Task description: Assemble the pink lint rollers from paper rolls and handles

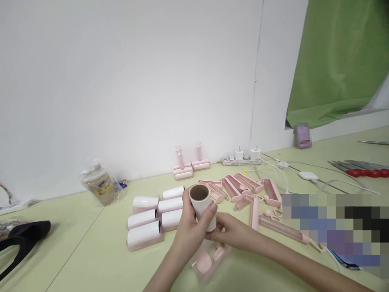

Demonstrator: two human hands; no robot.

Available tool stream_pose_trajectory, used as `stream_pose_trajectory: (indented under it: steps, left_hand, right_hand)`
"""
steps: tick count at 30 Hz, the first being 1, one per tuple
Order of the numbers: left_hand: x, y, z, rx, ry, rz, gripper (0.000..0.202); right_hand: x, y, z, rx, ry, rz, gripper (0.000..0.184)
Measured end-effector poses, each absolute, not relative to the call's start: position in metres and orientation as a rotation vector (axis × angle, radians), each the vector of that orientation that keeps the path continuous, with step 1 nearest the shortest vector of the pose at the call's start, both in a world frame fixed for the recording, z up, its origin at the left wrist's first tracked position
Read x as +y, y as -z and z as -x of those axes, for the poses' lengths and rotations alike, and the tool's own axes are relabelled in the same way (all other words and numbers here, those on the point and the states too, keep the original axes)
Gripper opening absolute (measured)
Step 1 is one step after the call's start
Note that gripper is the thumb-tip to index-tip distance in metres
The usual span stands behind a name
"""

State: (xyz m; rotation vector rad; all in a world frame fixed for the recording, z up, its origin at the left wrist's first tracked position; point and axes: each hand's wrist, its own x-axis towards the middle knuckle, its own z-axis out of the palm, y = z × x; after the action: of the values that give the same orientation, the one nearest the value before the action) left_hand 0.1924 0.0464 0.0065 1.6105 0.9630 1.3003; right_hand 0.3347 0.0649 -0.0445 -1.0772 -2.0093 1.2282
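Note:
My left hand [189, 231] is wrapped round a white sticky-paper roll [202, 205] with a brown cardboard core, held upright with its open end toward me. At the roll's lower end, my right hand [232, 232] pinches with closed fingers. Under my hands lies a clear pink lint-roller cover [206, 261] on the pale green table [91, 251]. Several white rolls [153, 217] lie in pink holders just left of my hands. Pink lint-roller handles and covers [243, 188] are spread out behind and to the right.
Two assembled pink rollers [190, 166] stand by the white wall. A power strip with chargers [243, 158] and white cables run to the right. Red-handled tools [364, 170] lie far right. A plastic-wrapped brown package [101, 184] and a black object [21, 239] sit left.

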Motion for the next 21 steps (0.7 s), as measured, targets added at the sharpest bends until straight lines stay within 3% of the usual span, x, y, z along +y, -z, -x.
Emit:
stream_pose_trajectory:
  steps: [1, 5, 10, 13, 17, 21]
  left_hand:
    - [0.043, -0.01, -0.191, 0.973, -1.351, -1.592, 0.04]
    - [0.027, -0.023, -0.18, 1.162, -1.451, -1.591, 0.057]
    - [0.02, 0.003, -0.185, 1.537, -0.665, -2.142, 0.039]
    - [0.021, 0.03, -0.195, 1.634, -0.222, -2.391, 0.044]
    - [0.02, 0.045, -0.201, 1.562, -0.112, -2.522, 0.072]
    - [0.019, 0.043, -0.207, 1.547, -0.047, -2.553, 0.069]
  right_hand:
    - [0.065, 0.047, -0.331, -1.987, -1.264, 1.04, 0.02]
    - [0.073, 0.042, -0.331, -1.755, -1.275, 0.977, 0.034]
    - [0.081, 0.016, -0.364, -1.459, -1.027, 1.049, 0.046]
    - [0.074, 0.003, -0.383, -1.418, -0.931, 1.081, 0.046]
    - [0.062, -0.001, -0.395, -1.459, -0.814, 1.115, 0.046]
    - [0.058, 0.006, -0.398, -1.502, -0.753, 1.162, 0.048]
